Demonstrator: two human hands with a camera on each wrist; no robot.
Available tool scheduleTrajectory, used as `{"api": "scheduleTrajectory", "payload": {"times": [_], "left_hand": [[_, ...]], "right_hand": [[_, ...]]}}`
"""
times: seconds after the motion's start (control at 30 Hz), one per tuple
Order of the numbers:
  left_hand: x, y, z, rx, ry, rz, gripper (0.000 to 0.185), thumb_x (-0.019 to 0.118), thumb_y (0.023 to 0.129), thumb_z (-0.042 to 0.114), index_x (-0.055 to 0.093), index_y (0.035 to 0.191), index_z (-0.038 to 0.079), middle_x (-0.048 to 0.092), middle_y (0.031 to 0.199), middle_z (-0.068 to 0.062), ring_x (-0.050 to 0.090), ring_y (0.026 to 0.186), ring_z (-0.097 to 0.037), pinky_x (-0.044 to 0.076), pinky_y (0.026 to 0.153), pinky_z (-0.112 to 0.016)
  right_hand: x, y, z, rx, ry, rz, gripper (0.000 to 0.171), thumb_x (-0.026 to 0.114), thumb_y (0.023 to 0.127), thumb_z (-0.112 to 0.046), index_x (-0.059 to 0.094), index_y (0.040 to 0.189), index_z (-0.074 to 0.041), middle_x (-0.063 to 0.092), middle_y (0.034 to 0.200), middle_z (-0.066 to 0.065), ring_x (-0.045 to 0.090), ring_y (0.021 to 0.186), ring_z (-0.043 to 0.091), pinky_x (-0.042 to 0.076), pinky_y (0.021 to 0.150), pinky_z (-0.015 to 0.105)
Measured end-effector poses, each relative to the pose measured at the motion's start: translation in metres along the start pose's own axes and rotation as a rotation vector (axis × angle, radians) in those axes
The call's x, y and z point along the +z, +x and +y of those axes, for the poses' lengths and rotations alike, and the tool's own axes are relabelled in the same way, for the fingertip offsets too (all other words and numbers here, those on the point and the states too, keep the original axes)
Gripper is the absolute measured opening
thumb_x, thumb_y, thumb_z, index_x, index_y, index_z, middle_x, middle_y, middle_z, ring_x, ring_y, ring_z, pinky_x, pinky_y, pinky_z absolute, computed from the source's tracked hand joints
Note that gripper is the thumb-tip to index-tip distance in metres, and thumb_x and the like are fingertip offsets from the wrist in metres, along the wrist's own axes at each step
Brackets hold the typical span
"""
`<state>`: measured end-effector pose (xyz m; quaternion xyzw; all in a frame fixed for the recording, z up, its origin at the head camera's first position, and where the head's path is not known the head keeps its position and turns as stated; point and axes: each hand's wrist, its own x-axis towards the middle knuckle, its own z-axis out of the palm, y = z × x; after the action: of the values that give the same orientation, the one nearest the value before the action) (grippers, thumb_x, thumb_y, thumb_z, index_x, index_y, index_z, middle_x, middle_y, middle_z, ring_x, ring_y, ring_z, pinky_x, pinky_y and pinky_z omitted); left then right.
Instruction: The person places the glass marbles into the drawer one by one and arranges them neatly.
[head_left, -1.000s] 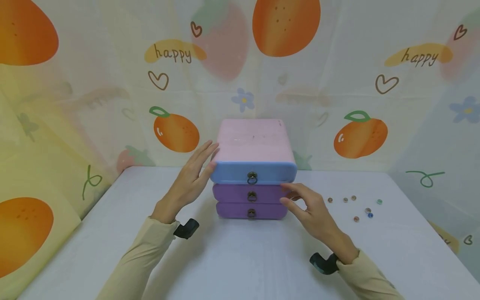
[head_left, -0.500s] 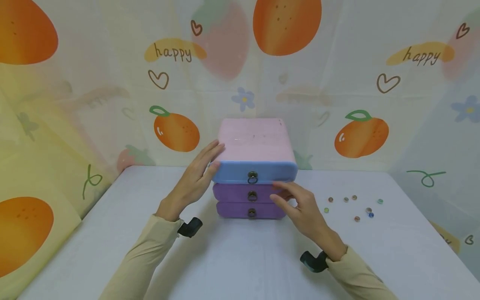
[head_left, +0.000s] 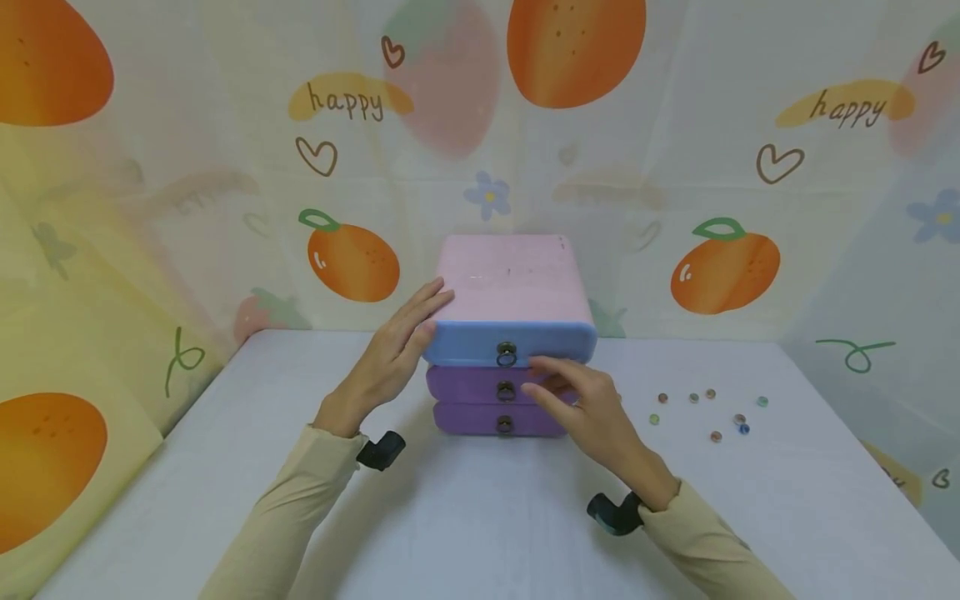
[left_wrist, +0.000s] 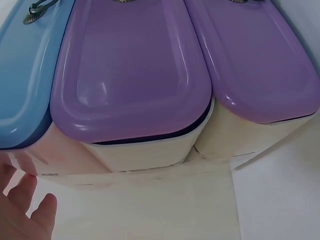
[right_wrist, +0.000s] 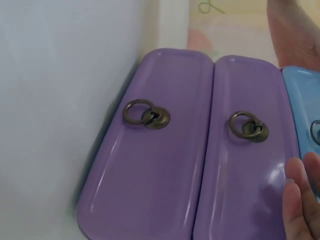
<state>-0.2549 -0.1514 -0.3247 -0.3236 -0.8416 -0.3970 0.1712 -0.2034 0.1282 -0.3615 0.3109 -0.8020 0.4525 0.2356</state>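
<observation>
A small drawer chest [head_left: 510,279] with a pink top stands at the back middle of the white table [head_left: 480,517]. It has a blue top drawer [head_left: 540,340] above two purple drawers [head_left: 468,385], each with a brass ring pull [right_wrist: 146,115]. My left hand [head_left: 405,342] lies flat, fingers straight, against the chest's upper left corner; its fingertips [left_wrist: 25,210] show by the chest's side wall. My right hand [head_left: 570,392] hovers in front of the middle purple drawer, its fingers loosely bent, just right of that drawer's ring pull [head_left: 506,390]. It holds nothing.
Several small coloured beads [head_left: 712,412] lie scattered on the table to the right of the chest. Fruit-printed cloth walls [head_left: 225,208] close in the back and both sides. Bare tabletop lies in front of the chest.
My right hand has moved left and slightly up across the drawer fronts, from the chest's right edge toward the ring pulls. My left hand has slid a little further onto the chest's corner.
</observation>
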Motion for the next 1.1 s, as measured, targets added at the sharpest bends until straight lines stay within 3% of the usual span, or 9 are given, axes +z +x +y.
{"api": "scheduleTrajectory", "payload": {"times": [0.23,0.53,0.77,1.1], "left_hand": [[-0.001,0.000,-0.005,0.012,-0.029,0.008,0.045,0.037,0.106,0.021,0.045,0.150,0.019,0.031,0.163,0.001,0.024,0.154,-0.021,0.020,0.125,-0.052],[-0.001,0.001,-0.006,0.024,-0.044,0.017,0.045,0.031,0.107,0.023,0.046,0.149,0.018,0.033,0.162,0.001,0.026,0.153,-0.023,0.021,0.125,-0.050],[-0.002,0.002,-0.005,0.016,-0.039,0.024,0.045,0.029,0.108,0.022,0.048,0.148,0.017,0.035,0.161,0.001,0.028,0.152,-0.019,0.023,0.125,-0.048],[-0.001,0.001,-0.007,0.003,-0.040,0.020,0.045,0.030,0.108,0.024,0.047,0.149,0.018,0.034,0.162,0.001,0.027,0.152,-0.019,0.022,0.124,-0.049]], "right_hand": [[0.005,0.005,-0.005,0.074,0.013,0.000,0.028,0.072,0.090,-0.011,0.070,0.116,-0.002,0.077,0.091,0.007,0.071,0.070,0.011,0.059,0.064,0.023],[0.012,0.011,-0.012,0.145,0.065,-0.008,0.027,0.071,0.092,-0.015,0.070,0.115,0.000,0.077,0.092,0.012,0.074,0.066,0.027,0.058,0.060,0.022],[0.022,0.012,-0.015,0.221,0.056,0.046,0.026,0.072,0.091,-0.020,0.072,0.110,-0.002,0.077,0.088,0.011,0.072,0.061,0.027,0.054,0.052,0.022],[0.028,0.016,-0.016,0.216,0.024,0.054,0.023,0.066,0.096,-0.021,0.073,0.107,-0.001,0.077,0.085,0.007,0.071,0.060,0.020,0.049,0.048,0.021]]}}
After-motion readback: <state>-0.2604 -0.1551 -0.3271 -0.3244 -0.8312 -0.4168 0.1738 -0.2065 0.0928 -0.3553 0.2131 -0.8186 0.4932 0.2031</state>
